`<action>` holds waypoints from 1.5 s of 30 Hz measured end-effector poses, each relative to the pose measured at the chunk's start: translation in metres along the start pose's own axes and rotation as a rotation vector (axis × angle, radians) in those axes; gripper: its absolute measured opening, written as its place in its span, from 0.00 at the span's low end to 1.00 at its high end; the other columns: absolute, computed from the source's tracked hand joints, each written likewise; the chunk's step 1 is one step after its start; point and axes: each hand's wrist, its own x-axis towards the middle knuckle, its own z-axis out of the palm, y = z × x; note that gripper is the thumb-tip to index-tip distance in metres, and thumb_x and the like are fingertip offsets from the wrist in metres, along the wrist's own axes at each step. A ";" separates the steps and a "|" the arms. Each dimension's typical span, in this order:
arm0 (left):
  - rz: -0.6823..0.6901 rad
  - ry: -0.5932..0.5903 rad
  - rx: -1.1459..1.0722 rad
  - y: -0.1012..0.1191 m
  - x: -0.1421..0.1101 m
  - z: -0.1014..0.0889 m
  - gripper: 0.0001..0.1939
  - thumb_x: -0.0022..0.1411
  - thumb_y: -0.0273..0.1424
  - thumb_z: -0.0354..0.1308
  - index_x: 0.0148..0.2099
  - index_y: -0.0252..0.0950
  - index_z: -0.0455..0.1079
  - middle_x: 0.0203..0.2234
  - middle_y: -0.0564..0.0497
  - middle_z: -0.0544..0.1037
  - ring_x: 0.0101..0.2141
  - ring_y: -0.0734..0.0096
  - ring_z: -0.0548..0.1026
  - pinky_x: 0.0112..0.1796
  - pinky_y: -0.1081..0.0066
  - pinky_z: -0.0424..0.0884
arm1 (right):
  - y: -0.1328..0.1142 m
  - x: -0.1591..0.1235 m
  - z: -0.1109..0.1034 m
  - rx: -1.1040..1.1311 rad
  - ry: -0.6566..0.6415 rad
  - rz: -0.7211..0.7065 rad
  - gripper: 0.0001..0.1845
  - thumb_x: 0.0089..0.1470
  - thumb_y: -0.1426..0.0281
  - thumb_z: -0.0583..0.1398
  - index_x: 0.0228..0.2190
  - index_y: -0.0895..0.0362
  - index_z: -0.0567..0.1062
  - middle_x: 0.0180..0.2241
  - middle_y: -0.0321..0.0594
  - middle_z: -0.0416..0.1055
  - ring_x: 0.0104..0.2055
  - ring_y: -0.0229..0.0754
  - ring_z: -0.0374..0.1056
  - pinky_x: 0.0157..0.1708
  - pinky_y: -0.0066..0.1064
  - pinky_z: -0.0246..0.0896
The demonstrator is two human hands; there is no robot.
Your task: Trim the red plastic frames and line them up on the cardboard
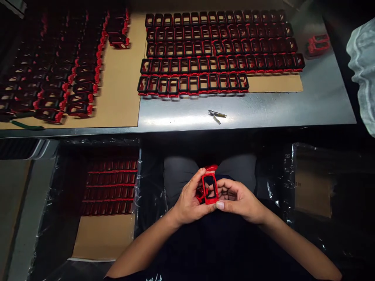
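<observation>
Red frame with black inner edging (210, 201), one piece, open rectangular form, held upright over the lap, near and centre. Left hand (190, 197): half closed, gripping the frame's left side, fingertips at its far end, thumb along its near end. Right hand (244, 201): partly curled, thumb against the frame's near right corner, fingers bent at the right side and behind the opening. Red rounded part (211, 168), one, just beyond the frame; whether joined to it cannot be told. Metal table (175, 115), far, bearing: red-and-black frames (193, 82), five rows, right of centre, on cardboard; further frames of like colour (80, 109), several rows, left, on a cardboard sheet (117, 97); metal clippers (217, 114), one, near edge; green-handled tool (27, 126), one, near left corner; red parts (318, 43), blurred, far right. Plastic-lined box (47, 218), near left, holding frames (111, 179) in four visible rows. Second lined box, near right, with a cardboard piece (313, 195) inside, small dark marking on its left side, too small to read. Dark shirt (199, 246), near: white lettering (154, 278) cut by the edge, unreadable.
</observation>
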 end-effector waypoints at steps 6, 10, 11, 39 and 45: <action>0.077 -0.013 0.124 -0.004 -0.002 -0.002 0.51 0.58 0.43 0.67 0.73 0.45 0.41 0.58 0.34 0.71 0.50 0.54 0.78 0.49 0.53 0.77 | 0.005 0.004 -0.002 0.079 -0.011 0.018 0.22 0.51 0.58 0.70 0.43 0.58 0.76 0.39 0.42 0.76 0.41 0.40 0.73 0.45 0.34 0.68; 0.059 -0.009 0.138 0.002 0.000 -0.005 0.50 0.58 0.45 0.66 0.73 0.43 0.42 0.58 0.35 0.71 0.54 0.51 0.76 0.52 0.51 0.74 | 0.009 0.005 -0.001 0.153 0.084 0.005 0.22 0.48 0.60 0.72 0.41 0.57 0.77 0.38 0.41 0.76 0.36 0.39 0.74 0.37 0.31 0.71; 0.065 -0.005 0.131 0.004 0.001 -0.006 0.49 0.59 0.46 0.65 0.73 0.43 0.43 0.58 0.36 0.71 0.54 0.52 0.76 0.53 0.52 0.74 | 0.010 0.005 0.000 0.184 0.096 -0.003 0.21 0.48 0.60 0.72 0.42 0.57 0.77 0.38 0.41 0.76 0.35 0.39 0.74 0.34 0.30 0.72; -0.709 0.411 0.454 0.029 -0.058 -0.106 0.21 0.56 0.34 0.64 0.52 0.38 0.73 0.44 0.48 0.80 0.42 0.64 0.79 0.45 0.66 0.75 | -0.021 0.037 0.002 -0.628 0.113 -0.322 0.23 0.54 0.64 0.68 0.52 0.48 0.77 0.58 0.45 0.71 0.56 0.54 0.71 0.59 0.51 0.64; -1.420 0.711 0.586 -0.010 -0.215 -0.170 0.14 0.66 0.36 0.59 0.49 0.31 0.71 0.35 0.49 0.78 0.34 0.67 0.77 0.37 0.65 0.76 | -0.008 0.055 -0.016 -0.575 0.339 -0.053 0.28 0.47 0.51 0.69 0.45 0.53 0.80 0.50 0.47 0.78 0.51 0.57 0.75 0.55 0.47 0.70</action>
